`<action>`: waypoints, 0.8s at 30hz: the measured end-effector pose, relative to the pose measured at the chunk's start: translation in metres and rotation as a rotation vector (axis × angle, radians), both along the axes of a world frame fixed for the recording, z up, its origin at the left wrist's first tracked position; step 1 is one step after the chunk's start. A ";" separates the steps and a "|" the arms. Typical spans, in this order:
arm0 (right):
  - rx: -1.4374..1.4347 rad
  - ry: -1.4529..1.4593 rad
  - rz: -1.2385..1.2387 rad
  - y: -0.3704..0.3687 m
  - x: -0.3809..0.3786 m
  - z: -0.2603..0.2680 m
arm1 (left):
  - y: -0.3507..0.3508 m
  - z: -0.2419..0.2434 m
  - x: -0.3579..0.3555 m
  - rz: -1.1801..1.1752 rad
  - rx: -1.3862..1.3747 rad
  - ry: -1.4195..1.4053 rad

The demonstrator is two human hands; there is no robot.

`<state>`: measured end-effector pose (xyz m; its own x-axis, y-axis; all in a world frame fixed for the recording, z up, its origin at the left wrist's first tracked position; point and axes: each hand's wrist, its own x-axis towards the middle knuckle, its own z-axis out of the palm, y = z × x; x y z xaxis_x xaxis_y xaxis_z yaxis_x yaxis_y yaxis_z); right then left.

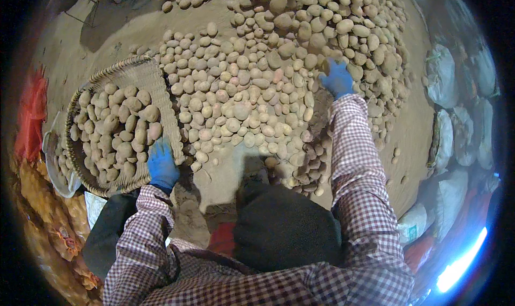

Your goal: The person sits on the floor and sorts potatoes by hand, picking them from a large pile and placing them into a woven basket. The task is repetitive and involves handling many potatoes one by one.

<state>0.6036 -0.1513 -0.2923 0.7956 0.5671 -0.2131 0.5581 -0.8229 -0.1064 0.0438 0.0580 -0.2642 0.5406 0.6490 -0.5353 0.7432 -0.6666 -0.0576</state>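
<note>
My left hand (163, 165), in a blue glove, lies over the open right edge of a woven wicker scoop basket (171, 116), next to the potatoes (124, 114) inside it. Whether its fingers grip anything is unclear. Out to the right, my right hand (338, 78), also blue-gloved, reaches to the heap of potatoes (362, 30); its fingertips touch or nearly touch potatoes, and what lies beneath the palm is hidden. Between the basket and my right hand, many smaller potatoes (241, 92) are spread on the earthen floor.
A clear plastic basin (50, 157) holding potatoes stands left of the basket. Orange mesh sacks (40, 209) lie at lower left, with red netting (32, 112) above. White sacks (442, 76) line the right side. A few loose potatoes (396, 155) lie on the floor.
</note>
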 end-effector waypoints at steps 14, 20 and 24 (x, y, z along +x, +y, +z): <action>1.043 1.178 -0.930 -0.117 -0.106 -0.025 | 0.000 -0.005 -0.003 -0.030 0.040 0.016; 0.990 0.546 -0.205 -0.113 -0.072 -0.014 | 0.000 -0.008 -0.004 -0.075 0.094 -0.133; 0.570 0.429 -0.296 -0.053 -0.024 -0.012 | -0.003 -0.003 -0.003 -0.053 0.068 -0.087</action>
<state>0.5800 -0.2045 -0.3047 0.8450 0.4582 -0.2757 0.1378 -0.6847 -0.7156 0.0412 0.0555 -0.2673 0.6173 0.6519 -0.4404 0.7115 -0.7015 -0.0412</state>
